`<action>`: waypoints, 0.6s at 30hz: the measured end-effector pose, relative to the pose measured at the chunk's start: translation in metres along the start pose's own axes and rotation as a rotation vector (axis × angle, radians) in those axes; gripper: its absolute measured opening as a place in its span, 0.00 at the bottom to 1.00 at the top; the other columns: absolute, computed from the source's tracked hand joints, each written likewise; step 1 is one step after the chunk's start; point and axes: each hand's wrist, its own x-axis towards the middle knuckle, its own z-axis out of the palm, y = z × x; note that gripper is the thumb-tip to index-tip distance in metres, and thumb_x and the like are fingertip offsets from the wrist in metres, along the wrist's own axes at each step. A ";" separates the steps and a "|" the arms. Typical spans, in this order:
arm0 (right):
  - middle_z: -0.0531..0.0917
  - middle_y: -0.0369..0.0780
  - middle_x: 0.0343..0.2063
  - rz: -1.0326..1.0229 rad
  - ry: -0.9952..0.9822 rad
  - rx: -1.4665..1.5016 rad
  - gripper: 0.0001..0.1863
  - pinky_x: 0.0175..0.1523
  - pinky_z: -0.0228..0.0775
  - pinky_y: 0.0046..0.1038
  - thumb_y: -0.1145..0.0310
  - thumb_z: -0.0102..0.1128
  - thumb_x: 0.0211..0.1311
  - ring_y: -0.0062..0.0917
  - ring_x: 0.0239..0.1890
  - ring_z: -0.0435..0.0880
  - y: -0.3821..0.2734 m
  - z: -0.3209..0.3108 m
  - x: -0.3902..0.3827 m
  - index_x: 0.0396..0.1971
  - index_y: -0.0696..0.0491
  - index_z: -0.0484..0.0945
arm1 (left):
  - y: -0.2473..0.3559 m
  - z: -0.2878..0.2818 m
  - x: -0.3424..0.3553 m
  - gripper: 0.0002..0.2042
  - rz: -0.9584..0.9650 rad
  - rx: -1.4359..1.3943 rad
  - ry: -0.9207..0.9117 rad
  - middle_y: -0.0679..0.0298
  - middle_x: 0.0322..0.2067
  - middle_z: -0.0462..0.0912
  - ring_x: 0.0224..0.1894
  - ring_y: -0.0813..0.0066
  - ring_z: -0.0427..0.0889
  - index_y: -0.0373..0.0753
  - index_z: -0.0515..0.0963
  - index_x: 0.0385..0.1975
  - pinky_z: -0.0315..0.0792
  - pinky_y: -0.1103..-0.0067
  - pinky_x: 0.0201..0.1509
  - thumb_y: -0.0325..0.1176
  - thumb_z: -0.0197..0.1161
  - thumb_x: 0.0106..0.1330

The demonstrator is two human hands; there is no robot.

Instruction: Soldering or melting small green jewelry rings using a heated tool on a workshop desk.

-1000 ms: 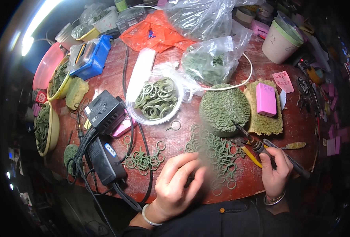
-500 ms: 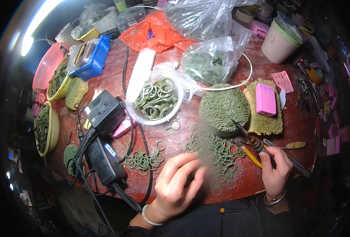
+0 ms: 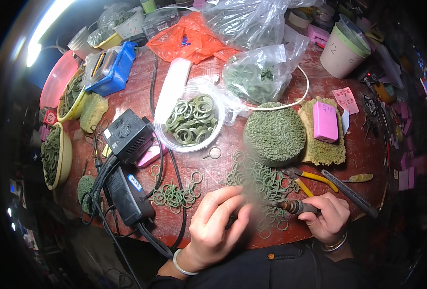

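Observation:
My right hand (image 3: 330,217) grips a soldering-iron-like pen with a brown collar (image 3: 294,207), tip pointing left toward my left hand. A blurred patch hides the tip. My left hand (image 3: 218,224) is closed in a pinch at the table's near side; the blur covers its fingertips, so I cannot make out what they hold. Between the hands and just beyond them spreads a pile of thin green rings (image 3: 266,178). Left of my left hand lies a smaller cluster of green rings (image 3: 175,195). Past the pile sits a round, rough green block (image 3: 276,135).
A clear tub (image 3: 160,132) holds thicker green rings. Black power boxes (image 3: 126,137) with cables stand left. Yellow-handled pliers (image 3: 321,178) and a dark rod tool (image 3: 350,192) lie right, below a sponge (image 3: 309,149) bearing a pink block (image 3: 325,123). Plastic bags (image 3: 256,79) lie behind.
My right hand has brought the pen from the rough green block down and left, its tip now toward my left hand. The left hand has stayed in place.

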 end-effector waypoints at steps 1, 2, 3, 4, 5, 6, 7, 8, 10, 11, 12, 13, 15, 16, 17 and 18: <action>0.81 0.38 0.23 0.001 -0.005 0.002 0.18 0.26 0.73 0.29 0.55 0.73 0.59 0.30 0.22 0.82 -0.001 -0.001 0.001 0.33 0.57 0.82 | 0.001 -0.001 0.000 0.12 0.000 0.002 0.001 0.51 0.43 0.84 0.44 0.58 0.85 0.29 0.81 0.38 0.81 0.71 0.46 0.19 0.74 0.53; 0.81 0.38 0.23 0.002 -0.010 0.004 0.18 0.25 0.73 0.28 0.55 0.73 0.59 0.29 0.21 0.82 -0.001 -0.002 0.001 0.33 0.57 0.82 | 0.001 -0.001 0.000 0.12 0.001 0.007 0.000 0.51 0.43 0.84 0.44 0.58 0.85 0.29 0.81 0.38 0.81 0.71 0.46 0.19 0.74 0.53; 0.81 0.38 0.23 0.002 -0.011 0.004 0.18 0.25 0.73 0.28 0.55 0.73 0.59 0.29 0.21 0.82 -0.001 -0.002 0.002 0.33 0.57 0.82 | 0.001 -0.001 0.000 0.12 0.001 0.010 -0.003 0.51 0.43 0.84 0.44 0.58 0.85 0.29 0.81 0.37 0.81 0.71 0.46 0.19 0.74 0.53; 0.81 0.38 0.22 0.002 -0.009 -0.001 0.18 0.25 0.73 0.28 0.55 0.73 0.59 0.29 0.21 0.82 -0.001 -0.001 0.002 0.32 0.56 0.82 | 0.000 -0.001 0.000 0.12 0.001 0.009 -0.003 0.51 0.43 0.84 0.44 0.58 0.85 0.29 0.81 0.37 0.81 0.71 0.46 0.19 0.74 0.53; 0.81 0.38 0.22 0.001 -0.006 -0.006 0.18 0.25 0.73 0.28 0.55 0.73 0.59 0.29 0.21 0.82 -0.001 -0.001 0.003 0.32 0.56 0.82 | 0.000 -0.001 0.000 0.12 0.002 0.010 0.000 0.51 0.43 0.84 0.44 0.58 0.85 0.29 0.81 0.37 0.81 0.71 0.46 0.19 0.74 0.53; 0.81 0.38 0.22 0.002 -0.006 -0.006 0.18 0.25 0.73 0.28 0.55 0.73 0.59 0.29 0.21 0.82 -0.001 0.000 0.003 0.32 0.56 0.82 | 0.000 0.000 0.000 0.12 0.002 0.010 0.002 0.51 0.43 0.84 0.44 0.58 0.85 0.29 0.81 0.37 0.81 0.71 0.46 0.19 0.74 0.53; 0.81 0.37 0.22 0.002 -0.005 -0.011 0.18 0.25 0.73 0.28 0.55 0.73 0.59 0.29 0.21 0.82 -0.001 0.000 0.002 0.32 0.56 0.82 | -0.001 0.000 0.000 0.12 0.002 0.009 0.002 0.51 0.43 0.84 0.44 0.58 0.85 0.29 0.81 0.37 0.81 0.71 0.46 0.19 0.74 0.53; 0.81 0.37 0.22 0.002 -0.004 -0.015 0.18 0.25 0.73 0.28 0.55 0.73 0.59 0.29 0.21 0.82 -0.001 0.000 0.002 0.32 0.56 0.82 | -0.001 0.000 0.000 0.12 0.002 0.008 0.003 0.51 0.43 0.84 0.43 0.58 0.85 0.29 0.81 0.37 0.81 0.71 0.46 0.19 0.74 0.53; 0.81 0.37 0.22 0.004 -0.004 -0.014 0.18 0.25 0.73 0.28 0.55 0.73 0.59 0.29 0.21 0.82 -0.001 0.000 0.002 0.32 0.56 0.82 | 0.000 0.000 0.000 0.12 -0.001 0.007 0.003 0.51 0.43 0.84 0.43 0.58 0.85 0.29 0.81 0.37 0.81 0.71 0.46 0.19 0.74 0.53; 0.81 0.37 0.22 0.005 -0.004 -0.013 0.18 0.25 0.72 0.28 0.55 0.73 0.59 0.29 0.21 0.82 -0.001 0.001 0.003 0.31 0.56 0.82 | 0.000 0.000 0.000 0.12 0.001 0.010 0.001 0.51 0.43 0.84 0.43 0.58 0.85 0.29 0.81 0.37 0.80 0.71 0.46 0.20 0.74 0.53; 0.81 0.37 0.22 0.005 -0.005 -0.012 0.18 0.25 0.72 0.28 0.55 0.73 0.59 0.29 0.21 0.82 -0.001 0.000 0.003 0.31 0.56 0.82 | 0.000 0.000 0.000 0.12 0.003 0.012 -0.001 0.51 0.43 0.85 0.43 0.58 0.85 0.29 0.81 0.37 0.80 0.71 0.46 0.20 0.74 0.53; 0.81 0.37 0.22 0.004 -0.004 -0.012 0.18 0.25 0.72 0.28 0.55 0.73 0.59 0.29 0.21 0.82 -0.001 0.000 0.003 0.31 0.56 0.82 | 0.000 0.000 0.000 0.12 0.002 0.013 -0.001 0.51 0.43 0.85 0.43 0.58 0.85 0.29 0.81 0.37 0.80 0.71 0.46 0.20 0.74 0.53; 0.81 0.37 0.22 0.004 -0.003 -0.012 0.18 0.25 0.72 0.28 0.55 0.73 0.59 0.29 0.20 0.82 -0.001 0.000 0.002 0.31 0.56 0.82 | -0.001 0.000 0.000 0.12 0.024 -0.004 0.007 0.50 0.42 0.83 0.41 0.56 0.84 0.27 0.81 0.39 0.80 0.70 0.45 0.19 0.72 0.54; 0.81 0.37 0.22 0.007 -0.002 -0.011 0.18 0.25 0.72 0.28 0.55 0.73 0.58 0.29 0.20 0.82 -0.001 0.000 0.002 0.31 0.56 0.82 | -0.001 0.000 0.000 0.12 0.024 -0.004 0.007 0.50 0.42 0.83 0.41 0.56 0.84 0.27 0.81 0.39 0.80 0.70 0.45 0.19 0.72 0.54; 0.81 0.37 0.22 0.010 -0.001 -0.009 0.18 0.25 0.72 0.28 0.55 0.73 0.58 0.29 0.20 0.82 0.000 0.000 0.001 0.31 0.56 0.82 | -0.001 0.001 0.000 0.12 0.026 -0.006 0.007 0.50 0.42 0.83 0.41 0.56 0.84 0.27 0.81 0.39 0.80 0.70 0.45 0.19 0.72 0.54; 0.81 0.37 0.22 0.010 -0.002 -0.008 0.18 0.25 0.72 0.28 0.55 0.73 0.58 0.29 0.20 0.82 0.000 0.000 0.002 0.31 0.56 0.82 | -0.001 0.001 0.000 0.12 0.028 -0.007 0.007 0.50 0.42 0.83 0.41 0.56 0.84 0.27 0.81 0.38 0.80 0.70 0.45 0.19 0.72 0.54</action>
